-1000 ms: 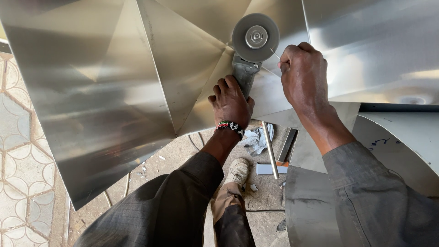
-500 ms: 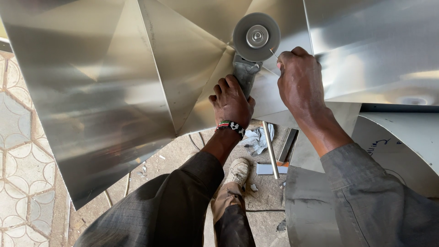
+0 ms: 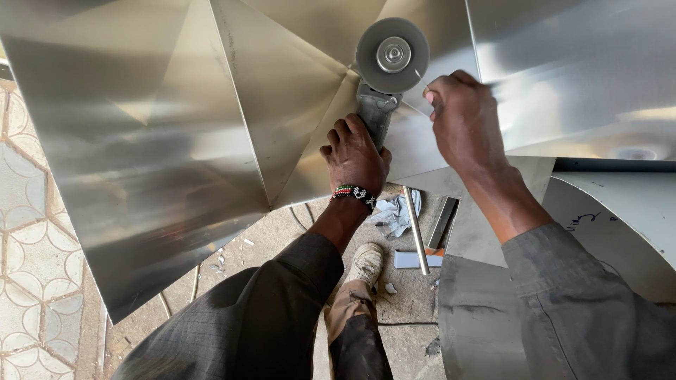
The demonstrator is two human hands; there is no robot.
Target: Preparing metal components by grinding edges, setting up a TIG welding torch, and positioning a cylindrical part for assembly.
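A grey angle grinder (image 3: 375,105) with a round disc (image 3: 392,55) lies against folded shiny sheet metal (image 3: 162,127). My left hand (image 3: 355,158), with a beaded band at the wrist, grips the grinder's body from below. To the right of the disc, my right hand (image 3: 461,119) has its fingers closed; a small thin piece shows at the fingertips close to the disc. What that piece is I cannot tell.
More sheet metal (image 3: 584,77) spreads to the right, with a curved pale panel (image 3: 627,218) below it. On the concrete floor lie a metal rod (image 3: 415,229), a crumpled rag (image 3: 396,214) and small offcuts. My shoe (image 3: 366,264) stands there. Patterned tiles (image 3: 32,267) at left.
My right hand has shifted up and to the left, closer to the disc. My left hand and the grinder have stayed in place.
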